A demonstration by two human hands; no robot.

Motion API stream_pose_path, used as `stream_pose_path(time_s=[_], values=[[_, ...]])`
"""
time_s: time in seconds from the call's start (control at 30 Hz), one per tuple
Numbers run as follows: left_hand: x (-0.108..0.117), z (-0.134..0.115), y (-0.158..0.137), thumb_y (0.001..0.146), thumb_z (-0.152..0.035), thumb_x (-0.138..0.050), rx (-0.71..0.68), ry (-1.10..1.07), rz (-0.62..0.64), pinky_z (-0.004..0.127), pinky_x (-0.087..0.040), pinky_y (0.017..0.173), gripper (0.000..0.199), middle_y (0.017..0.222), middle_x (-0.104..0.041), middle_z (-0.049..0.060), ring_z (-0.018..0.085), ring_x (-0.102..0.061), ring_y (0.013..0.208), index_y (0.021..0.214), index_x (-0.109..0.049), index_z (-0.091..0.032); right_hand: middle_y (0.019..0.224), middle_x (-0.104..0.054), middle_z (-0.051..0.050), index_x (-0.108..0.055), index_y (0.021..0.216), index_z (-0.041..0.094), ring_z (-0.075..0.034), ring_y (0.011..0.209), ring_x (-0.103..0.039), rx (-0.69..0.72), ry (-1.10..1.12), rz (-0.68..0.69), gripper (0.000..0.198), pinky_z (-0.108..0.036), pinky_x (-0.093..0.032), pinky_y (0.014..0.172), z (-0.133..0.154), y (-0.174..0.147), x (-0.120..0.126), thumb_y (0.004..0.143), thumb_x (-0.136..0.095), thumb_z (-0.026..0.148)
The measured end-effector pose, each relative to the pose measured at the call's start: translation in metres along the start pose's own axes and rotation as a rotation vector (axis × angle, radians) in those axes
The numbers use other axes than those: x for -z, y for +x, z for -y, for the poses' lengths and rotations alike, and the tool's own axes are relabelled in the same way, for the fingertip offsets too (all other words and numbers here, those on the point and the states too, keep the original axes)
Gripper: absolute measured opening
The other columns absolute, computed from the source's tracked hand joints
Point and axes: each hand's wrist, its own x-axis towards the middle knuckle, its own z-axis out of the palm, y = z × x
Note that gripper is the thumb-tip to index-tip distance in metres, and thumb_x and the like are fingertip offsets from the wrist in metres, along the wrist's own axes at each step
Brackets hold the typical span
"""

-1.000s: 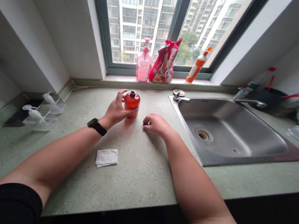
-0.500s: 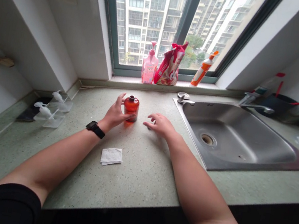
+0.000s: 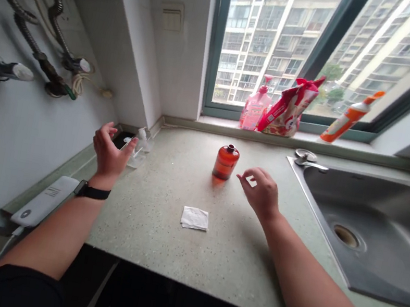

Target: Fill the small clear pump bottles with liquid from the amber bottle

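An uncapped amber bottle (image 3: 226,163) stands upright on the counter, its narrow neck bare and some liquid inside. Just right of it hovers my right hand (image 3: 262,191), not touching it. The fingers of this hand are loosely curled, with a small gap by the thumb, and I see nothing held. Over at the left, my left hand (image 3: 110,155) is raised, thumb and fingers spread, a black watch on the wrist. It is close to clear pump bottles (image 3: 144,140), which it partly covers. A folded white tissue (image 3: 195,218) lies nearer the front edge.
A steel sink (image 3: 350,277) with a small tap (image 3: 310,163) is set into the right side. Along the windowsill stand a pink pump bottle (image 3: 255,110), a red bag (image 3: 288,110) and an orange bottle (image 3: 348,120). A white power strip (image 3: 46,202) lies at left.
My left hand has let go of the amber bottle and moved left to the clear pump bottles. My right hand stays beside the bottle, its fingers more curled. The view has turned left.
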Motion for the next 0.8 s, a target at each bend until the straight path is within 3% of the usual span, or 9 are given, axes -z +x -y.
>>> stream_pose_path(time_s=[0.1,0.2,0.3,0.43,0.57,0.7,0.8], values=[[-0.003,0.035,-0.014,0.078,-0.056,-0.091,0.232,-0.032,0.123,0.063,-0.052,0.108,0.076,0.129,-0.065,0.014,0.039,-0.065,0.124,0.137,-0.053,-0.027,0.082,-0.071,-0.003,-0.064,0.083,0.026,-0.021,0.072,-0.066,0.097,0.053,0.074,0.024,-0.035,-0.052,0.068,0.019,-0.005,-0.007,0.102,-0.069,0.04],[-0.014,0.05,-0.028,0.068,-0.051,-0.096,0.386,-0.042,0.247,0.062,-0.053,0.105,0.07,0.12,-0.067,0.014,0.042,-0.064,0.127,0.119,-0.058,-0.022,0.085,-0.074,-0.004,-0.067,0.088,0.025,-0.021,0.076,-0.069,0.169,0.14,0.225,0.019,-0.034,-0.054,0.071,0.037,-0.013,-0.016,0.105,-0.065,0.035],[-0.02,0.054,-0.033,0.068,-0.048,-0.095,0.408,-0.055,0.311,0.057,-0.054,0.103,0.059,0.116,-0.068,0.012,0.038,-0.065,0.121,0.102,-0.057,-0.019,0.091,-0.077,-0.005,-0.07,0.095,0.026,-0.021,0.079,-0.073,0.193,0.193,0.333,0.015,-0.035,-0.057,0.073,0.049,-0.021,-0.024,0.106,-0.062,0.032],[-0.019,0.047,-0.029,0.074,-0.043,-0.091,0.313,-0.098,0.316,0.045,-0.057,0.095,0.046,0.109,-0.069,0.008,0.028,-0.068,0.105,0.097,-0.058,-0.019,0.097,-0.08,-0.006,-0.073,0.1,0.026,-0.023,0.085,-0.077,0.185,0.225,0.347,0.012,-0.037,-0.06,0.077,0.052,-0.024,-0.029,0.106,-0.062,0.028],[-0.021,0.018,-0.026,0.075,-0.046,-0.093,0.231,-0.145,0.368,0.045,-0.058,0.094,0.052,0.109,-0.069,0.007,0.027,-0.068,0.101,0.112,-0.067,-0.021,0.097,-0.082,-0.006,-0.074,0.102,0.026,-0.023,0.083,-0.077,0.131,0.237,0.261,0.013,-0.039,-0.062,0.076,0.05,-0.024,-0.029,0.105,-0.061,0.027],[-0.033,-0.039,-0.032,0.083,-0.046,-0.089,0.032,-0.336,0.488,0.046,-0.057,0.103,0.058,0.123,-0.069,0.011,0.028,-0.068,0.112,0.128,-0.064,-0.02,0.1,-0.081,-0.006,-0.074,0.11,0.027,-0.023,0.082,-0.077,0.067,0.271,0.189,0.012,-0.04,-0.064,0.076,0.054,-0.023,-0.027,0.104,-0.064,0.031],[-0.045,-0.084,-0.048,0.081,-0.053,-0.092,-0.097,-0.503,0.579,0.048,-0.056,0.108,0.072,0.128,-0.069,0.011,0.03,-0.069,0.118,0.137,-0.058,-0.022,0.11,-0.079,-0.008,-0.071,0.12,0.028,-0.024,0.091,-0.077,0.007,0.319,0.141,0.02,-0.043,-0.066,0.083,0.06,-0.022,-0.026,0.103,-0.067,0.036]])
